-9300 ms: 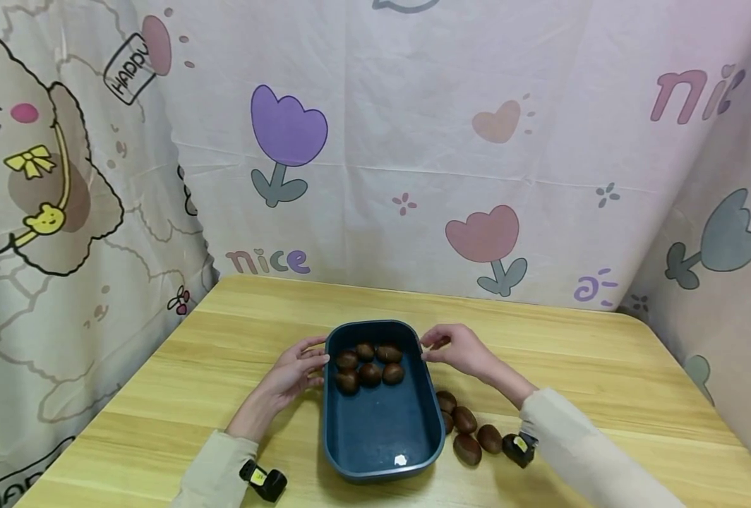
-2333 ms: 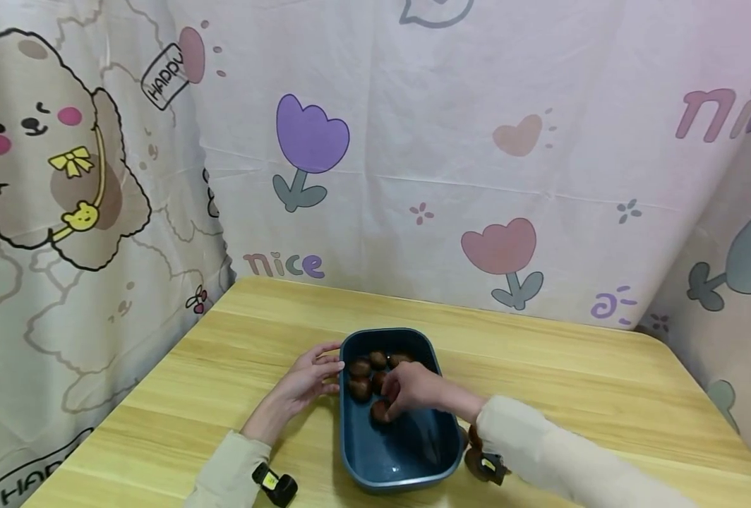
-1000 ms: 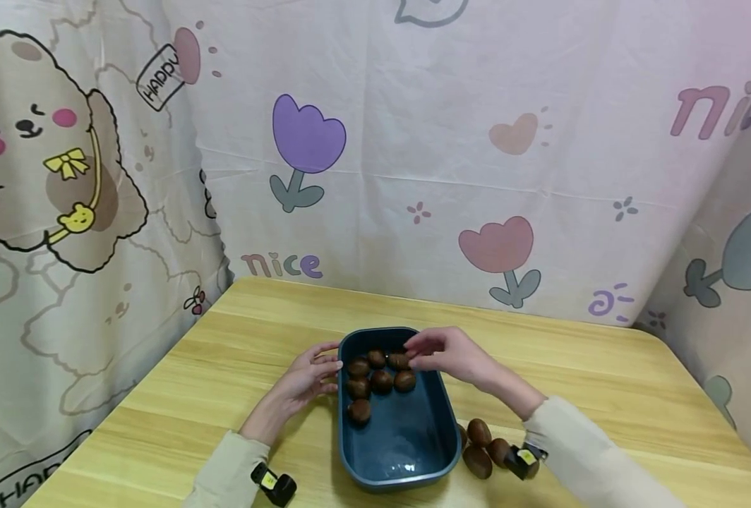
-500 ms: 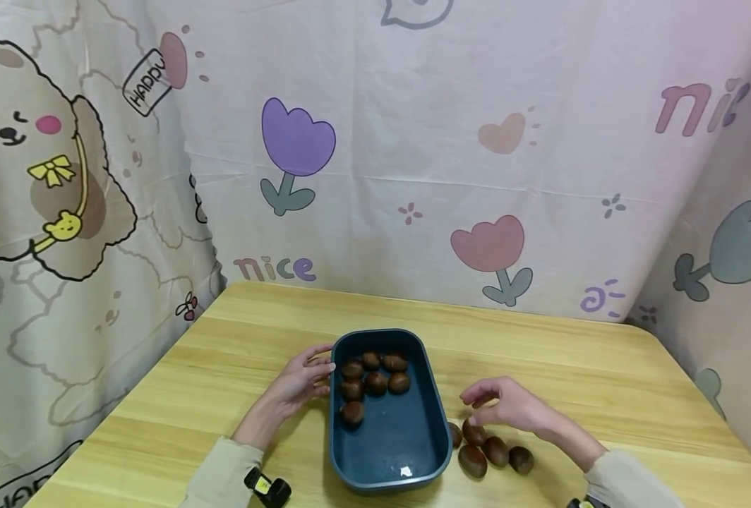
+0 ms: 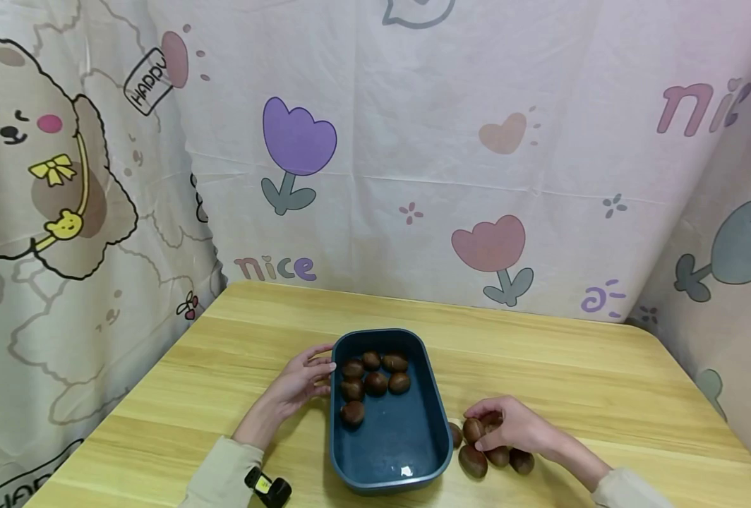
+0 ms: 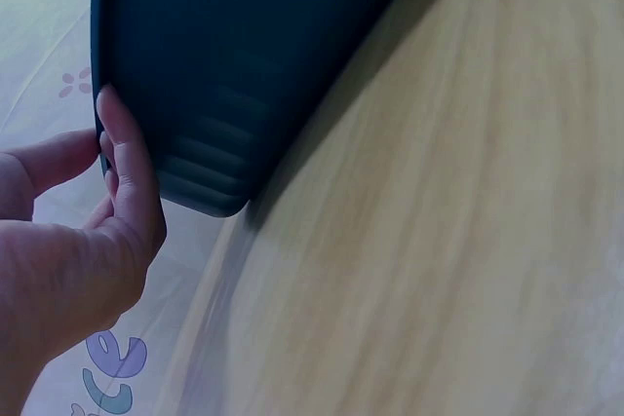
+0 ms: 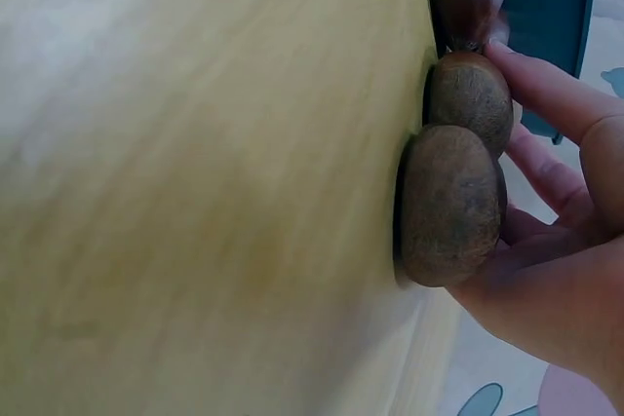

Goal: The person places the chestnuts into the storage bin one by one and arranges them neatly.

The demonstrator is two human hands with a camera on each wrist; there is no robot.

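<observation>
A dark blue rectangular box (image 5: 391,451) stands on the table, with several brown chestnuts (image 5: 375,383) grouped in its far part. One of them starts a third row at the left wall. My left hand (image 5: 296,384) touches the box's outer left wall near the far end, thumb at the rim, fingers loosely extended. Right of the box, my right hand (image 5: 515,427) pinches a chestnut (image 5: 473,430) between thumb and fingers at a loose cluster. In the right wrist view, chestnuts (image 7: 450,207) lie close beside that hand (image 7: 575,241); its fingertips are partly hidden.
More loose chestnuts (image 5: 473,461) lie on the wooden table (image 5: 274,310) against the box's right side and under the right hand. A printed cloth (image 5: 401,141) hangs behind the table and along both sides.
One chestnut was set down at the box's left wall. The right hand then left the box, moved to the loose chestnuts and took hold of one. The left hand stays at the box.
</observation>
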